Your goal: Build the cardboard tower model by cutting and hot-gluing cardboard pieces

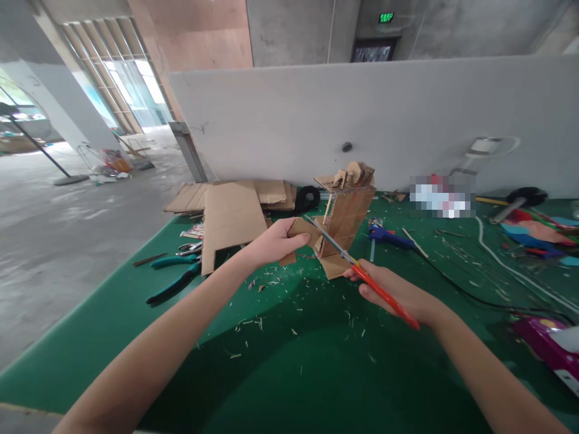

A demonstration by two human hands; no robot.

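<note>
My left hand (281,241) pinches a small piece of cardboard (304,229) between thumb and fingers. In my right hand (384,283) is a pair of scissors (384,294) with red handles, its blades pointing up and left. The blades reach the right side of the small piece; whether they are cutting into it I cannot tell. Just behind them stands an upright cardboard structure (350,220) on a flat base, with round cardboard pieces (360,173) and a thin stick on it. My right fingers are partly hidden behind the handles.
Flat cardboard sheets (235,208) lie at the back left, beside teal-handled pliers (181,271) and a black tape roll (308,198). A blue glue gun (391,236) trails a black cable to the right. Scraps litter the green table (280,361). A white partition (280,126) stands behind.
</note>
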